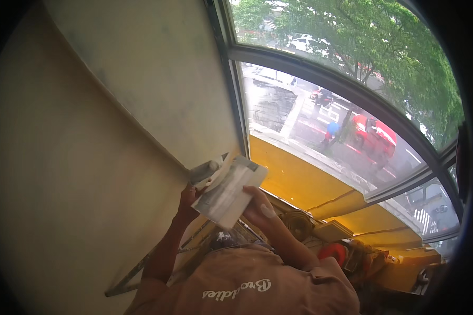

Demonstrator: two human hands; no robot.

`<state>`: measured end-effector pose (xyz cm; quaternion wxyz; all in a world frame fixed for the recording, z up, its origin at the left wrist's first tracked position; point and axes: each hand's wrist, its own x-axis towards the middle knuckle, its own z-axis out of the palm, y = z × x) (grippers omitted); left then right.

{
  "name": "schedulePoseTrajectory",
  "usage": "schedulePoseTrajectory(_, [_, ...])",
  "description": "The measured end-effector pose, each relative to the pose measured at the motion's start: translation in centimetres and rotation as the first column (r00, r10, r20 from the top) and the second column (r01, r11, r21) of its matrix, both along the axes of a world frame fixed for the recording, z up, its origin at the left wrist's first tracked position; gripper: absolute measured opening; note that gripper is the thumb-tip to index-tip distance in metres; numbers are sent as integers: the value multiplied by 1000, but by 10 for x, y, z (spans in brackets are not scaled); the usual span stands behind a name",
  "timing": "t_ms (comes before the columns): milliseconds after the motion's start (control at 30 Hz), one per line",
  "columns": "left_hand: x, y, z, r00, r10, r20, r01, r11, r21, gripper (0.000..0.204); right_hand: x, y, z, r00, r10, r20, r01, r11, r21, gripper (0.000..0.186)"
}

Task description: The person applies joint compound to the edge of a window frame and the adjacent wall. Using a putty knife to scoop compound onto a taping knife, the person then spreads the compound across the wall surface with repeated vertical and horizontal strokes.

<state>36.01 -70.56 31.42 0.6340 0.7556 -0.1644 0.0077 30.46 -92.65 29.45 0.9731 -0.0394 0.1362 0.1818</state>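
In front of my chest I hold a flat rectangular plate (231, 191), whitish with grey smears like wet filler or plaster. My right hand (257, 207) is closed on its right edge, the thumb lying over the face. At the plate's left side my left hand (188, 200) is closed around a second tool (205, 170) with a pale flat blade and a rounded grey part. That tool lies against the plate's left edge, and its exact kind cannot be told. The left fingers are partly hidden.
A pale wall (142, 68) with a corner edge rises on my left. The glazed window (320, 126) stands to the right, over a yellow ledge (299, 178). Metal ladder-like legs (136, 273) slant below me. Clutter lies lower right, including a red round thing (333, 255) and a box (333, 231).
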Motion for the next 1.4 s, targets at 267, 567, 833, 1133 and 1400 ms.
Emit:
schedulePoseTrajectory(267, [7,26,0,830,-309,465,63,879,472,46,-4,3,18,997,49,67,-45,997,-57,55])
schedulePoseTrajectory(567, [8,126,-40,809,-8,-588,183,954,238,26,11,-49,15,987,-99,127,140,917,-373,45])
schedulePoseTrajectory(833, [-4,89,-36,615,-311,-724,200,950,-238,24,15,-20,24,890,-73,451,336,773,-538,38])
schedulePoseTrajectory(1133, [-5,71,3,595,-387,-704,155,915,-372,23,6,-3,30,641,590,491,602,10,-799,49])
schedulePoseTrajectory(1400, [-11,78,-1,733,-361,-576,98,894,-436,25,9,-30,-39,713,612,342,537,-162,-828,51])
